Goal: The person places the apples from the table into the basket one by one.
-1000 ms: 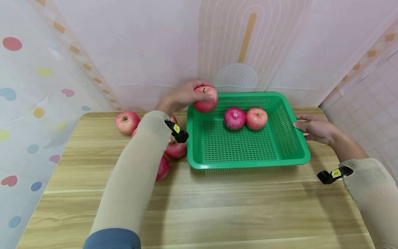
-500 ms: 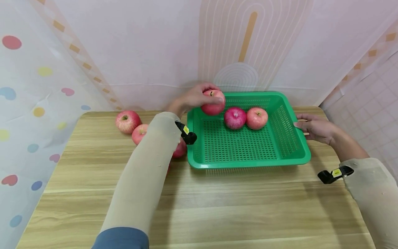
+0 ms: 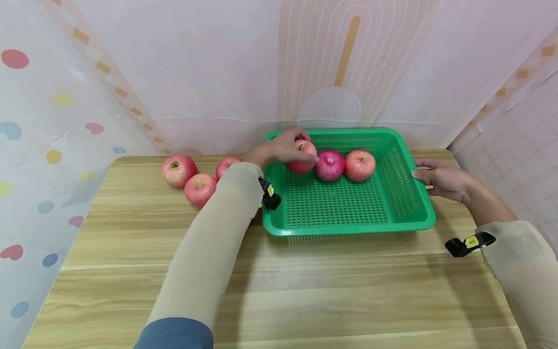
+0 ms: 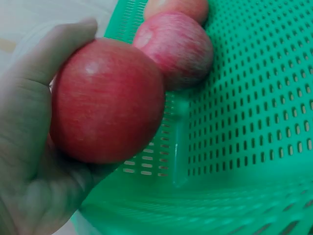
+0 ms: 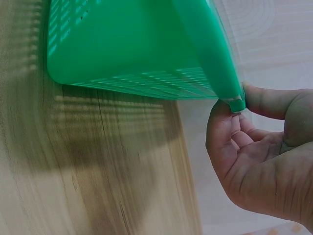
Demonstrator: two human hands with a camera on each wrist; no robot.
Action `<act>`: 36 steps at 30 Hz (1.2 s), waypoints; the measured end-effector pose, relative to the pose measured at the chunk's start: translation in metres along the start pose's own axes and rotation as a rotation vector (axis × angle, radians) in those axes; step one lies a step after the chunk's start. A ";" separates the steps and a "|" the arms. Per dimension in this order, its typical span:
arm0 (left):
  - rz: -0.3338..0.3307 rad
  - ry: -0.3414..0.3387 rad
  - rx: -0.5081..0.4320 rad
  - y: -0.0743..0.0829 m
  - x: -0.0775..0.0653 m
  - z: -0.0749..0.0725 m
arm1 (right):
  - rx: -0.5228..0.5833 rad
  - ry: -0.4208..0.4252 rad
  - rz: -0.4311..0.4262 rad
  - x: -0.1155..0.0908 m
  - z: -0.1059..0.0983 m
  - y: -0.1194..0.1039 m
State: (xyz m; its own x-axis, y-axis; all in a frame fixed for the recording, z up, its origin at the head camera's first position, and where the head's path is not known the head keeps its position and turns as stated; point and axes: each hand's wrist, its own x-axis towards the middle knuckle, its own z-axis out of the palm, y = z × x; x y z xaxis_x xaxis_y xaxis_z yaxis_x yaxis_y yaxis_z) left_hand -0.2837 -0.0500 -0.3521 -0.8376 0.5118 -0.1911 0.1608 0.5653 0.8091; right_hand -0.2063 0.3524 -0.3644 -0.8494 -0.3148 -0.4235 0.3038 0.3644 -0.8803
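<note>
My left hand (image 3: 287, 148) grips a red apple (image 3: 300, 162) inside the left back part of a green plastic basket (image 3: 348, 230). In the left wrist view the thumb and fingers wrap the held apple (image 4: 107, 103), which sits right beside a darker red apple (image 4: 176, 51). That darker apple (image 3: 330, 165) and a paler one (image 3: 360, 166) lie side by side along the basket's back. At the right end, my right hand (image 3: 444, 182) pinches the rim. The right wrist view shows its thumb on top of the basket rim (image 5: 230, 93) and curled fingers beneath.
Left of the basket, several apples rest on the wooden table (image 3: 331, 291): one at the back left (image 3: 179, 170), another apple (image 3: 200, 189) beside it, and a third apple (image 3: 227, 165) partly behind my left sleeve (image 3: 205, 252). A patterned wall cloth (image 3: 209, 63) hangs along the back edge.
My left hand has carried its apple rightward and down into the basket, up to the darker apple. More table apples show behind the left arm. The right hand has stayed on the rim.
</note>
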 end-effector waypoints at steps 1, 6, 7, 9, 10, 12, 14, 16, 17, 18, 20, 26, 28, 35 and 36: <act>-0.001 -0.005 0.011 -0.001 0.000 0.001 | 0.000 0.001 0.000 0.000 0.000 0.000; 0.006 -0.013 0.048 -0.002 0.002 0.005 | 0.011 -0.005 -0.005 0.000 -0.001 0.000; 0.011 -0.015 0.059 -0.002 0.002 0.006 | 0.015 -0.006 -0.005 0.000 -0.001 0.000; 0.014 -0.021 0.082 -0.002 0.003 0.007 | 0.017 -0.010 -0.005 0.000 0.000 0.001; 0.014 -0.025 0.090 -0.002 0.003 0.008 | 0.017 -0.013 -0.004 0.001 0.000 0.000; 0.009 -0.031 0.100 -0.002 0.003 0.010 | 0.013 -0.009 0.003 0.001 0.001 0.000; 0.001 -0.035 0.112 -0.003 0.004 0.011 | 0.013 -0.007 0.008 0.001 0.002 -0.001; -0.004 -0.035 0.130 -0.003 0.004 0.013 | 0.010 -0.004 0.011 0.001 0.002 -0.001; -0.005 -0.036 0.143 -0.004 0.004 0.014 | 0.009 -0.003 0.013 0.001 0.002 -0.001; -0.008 -0.037 0.157 -0.004 0.004 0.015 | 0.009 -0.002 0.015 0.001 0.002 -0.001; -0.013 -0.037 0.185 -0.003 0.004 0.016 | 0.011 0.000 0.014 0.000 0.002 -0.002; -0.031 -0.042 0.229 -0.002 0.004 0.020 | 0.005 0.002 0.016 0.001 0.002 -0.001; -0.026 -0.045 0.248 -0.004 0.005 0.021 | 0.002 0.001 0.016 0.000 0.000 0.000; -0.032 -0.082 0.320 -0.008 0.007 0.028 | 0.002 -0.003 0.011 0.000 -0.001 0.001; -0.039 -0.090 0.330 -0.008 0.007 0.029 | 0.002 -0.003 0.011 0.000 -0.001 0.001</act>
State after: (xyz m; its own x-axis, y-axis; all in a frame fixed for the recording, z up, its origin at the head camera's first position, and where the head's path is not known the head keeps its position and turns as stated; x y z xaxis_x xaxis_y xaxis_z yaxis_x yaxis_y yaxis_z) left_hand -0.2755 -0.0327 -0.3758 -0.7996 0.5320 -0.2786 0.3016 0.7570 0.5797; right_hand -0.2058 0.3534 -0.3654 -0.8446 -0.3135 -0.4340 0.3141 0.3662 -0.8759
